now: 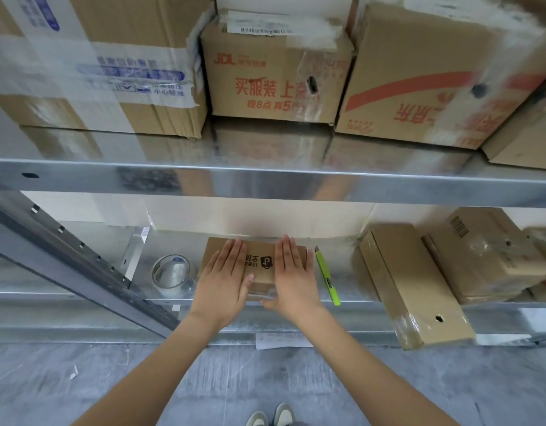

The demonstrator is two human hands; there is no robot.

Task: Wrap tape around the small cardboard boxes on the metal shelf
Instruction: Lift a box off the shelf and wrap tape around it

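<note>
Both of your hands lie flat, fingers straight, on the small cardboard box [259,265]: left hand [222,278] and right hand [293,272] side by side. Its long axis runs left-right beneath them. Your left hand is nearer the tape roll [170,271]; the green utility knife [327,276] lies just beside your right.

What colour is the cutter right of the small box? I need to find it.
Bright lime green, with a dark label patch; the cutter shows in the head view.
</note>
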